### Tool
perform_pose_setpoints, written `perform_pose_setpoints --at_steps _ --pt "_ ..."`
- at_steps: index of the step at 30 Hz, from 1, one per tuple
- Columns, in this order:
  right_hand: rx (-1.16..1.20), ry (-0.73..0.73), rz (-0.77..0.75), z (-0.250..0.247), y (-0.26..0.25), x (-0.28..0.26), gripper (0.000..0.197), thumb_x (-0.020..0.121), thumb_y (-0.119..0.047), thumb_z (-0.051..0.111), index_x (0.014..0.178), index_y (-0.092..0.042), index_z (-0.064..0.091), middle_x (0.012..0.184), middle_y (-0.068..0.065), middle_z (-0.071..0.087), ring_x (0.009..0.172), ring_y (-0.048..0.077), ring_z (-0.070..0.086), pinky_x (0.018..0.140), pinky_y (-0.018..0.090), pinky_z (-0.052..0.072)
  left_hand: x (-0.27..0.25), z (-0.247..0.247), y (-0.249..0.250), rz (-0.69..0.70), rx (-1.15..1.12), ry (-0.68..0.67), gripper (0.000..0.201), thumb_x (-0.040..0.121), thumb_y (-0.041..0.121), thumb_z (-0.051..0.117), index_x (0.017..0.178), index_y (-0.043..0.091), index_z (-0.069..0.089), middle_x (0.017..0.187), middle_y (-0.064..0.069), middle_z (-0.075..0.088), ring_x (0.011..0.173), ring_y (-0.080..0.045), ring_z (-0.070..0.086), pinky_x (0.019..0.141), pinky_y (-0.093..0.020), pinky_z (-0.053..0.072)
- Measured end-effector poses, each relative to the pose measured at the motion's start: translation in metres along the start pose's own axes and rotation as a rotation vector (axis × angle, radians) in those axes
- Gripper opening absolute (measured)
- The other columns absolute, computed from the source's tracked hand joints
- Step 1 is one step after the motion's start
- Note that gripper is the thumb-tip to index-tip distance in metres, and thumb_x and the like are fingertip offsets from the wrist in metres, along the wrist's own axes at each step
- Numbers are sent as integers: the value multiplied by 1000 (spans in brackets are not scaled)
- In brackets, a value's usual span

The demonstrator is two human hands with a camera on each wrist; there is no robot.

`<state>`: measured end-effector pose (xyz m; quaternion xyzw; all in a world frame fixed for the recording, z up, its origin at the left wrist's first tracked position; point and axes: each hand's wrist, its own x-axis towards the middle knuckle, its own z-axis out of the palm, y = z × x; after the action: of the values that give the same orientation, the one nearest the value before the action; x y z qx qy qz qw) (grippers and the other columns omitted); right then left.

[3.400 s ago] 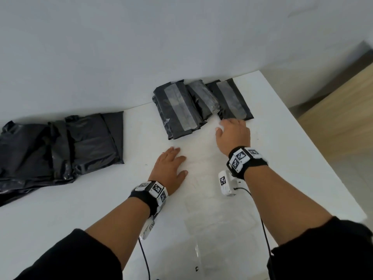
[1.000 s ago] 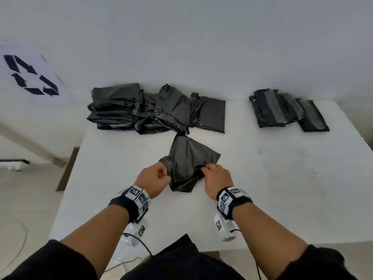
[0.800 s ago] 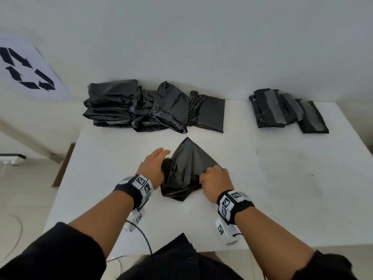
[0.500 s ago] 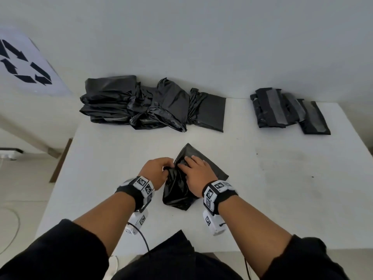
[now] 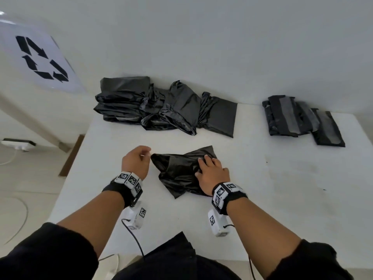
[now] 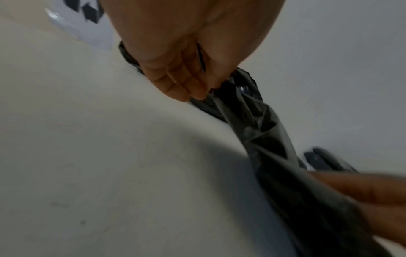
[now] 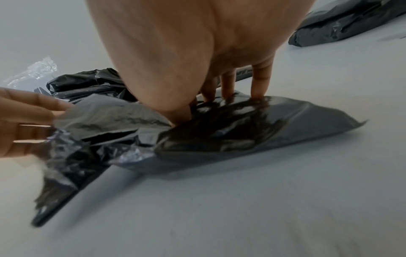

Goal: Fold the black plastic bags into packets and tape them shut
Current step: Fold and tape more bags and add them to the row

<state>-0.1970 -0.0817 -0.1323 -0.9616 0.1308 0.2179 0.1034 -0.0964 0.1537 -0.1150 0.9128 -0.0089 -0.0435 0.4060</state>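
A crumpled black plastic bag lies on the white table in front of me. My left hand pinches the bag's left corner between thumb and fingers and holds it stretched out to the left. My right hand lies flat on the bag's right part, its straight fingers pressing the plastic down. A heap of loose black bags sits at the back of the table. Three folded packets with grey tape lie at the back right.
A white wall runs behind the table. A white bin with a black recycling symbol stands to the far left, off the table. A cable and a power strip lie on the floor at left. A scrap of clear plastic shows in the right wrist view.
The left hand has drawn the bag's corner out to the left, spreading the bag wider. The right hand has shifted right and flattened on the bag.
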Motion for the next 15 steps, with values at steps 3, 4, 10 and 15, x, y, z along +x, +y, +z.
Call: perform_pose_setpoints --at_steps 3,4,10,15 --pt "143 119 34 3 -1 -4 58 103 -43 36 154 -22 22 162 4 18 145 29 19 110 49 35 2 5 0 -142 -4 -121 31 89 51 59 87 20 63 82 1 68 81 -21 64 77 -32 50" --pt "207 210 18 4 -1 -7 54 102 -40 38 151 -19 29 158 7 26 141 29 25 108 47 39 0 8 -1 -157 16 -247 44 83 65 56 87 22 63 83 2 68 81 -21 65 78 -36 53" --pt "209 236 -244 23 -7 -27 52 93 -54 41 125 -18 62 129 4 53 122 25 43 98 41 44 -28 30 2 -40 -6 -495 53 73 28 84 118 20 57 102 6 65 95 -14 63 79 -21 44" --pt "119 126 -218 30 -4 -28 63 95 -54 45 148 -19 42 154 7 34 141 28 26 114 43 31 -23 25 7 -28 -14 -252 40 81 22 76 118 22 60 90 3 66 82 -16 62 75 -21 44"
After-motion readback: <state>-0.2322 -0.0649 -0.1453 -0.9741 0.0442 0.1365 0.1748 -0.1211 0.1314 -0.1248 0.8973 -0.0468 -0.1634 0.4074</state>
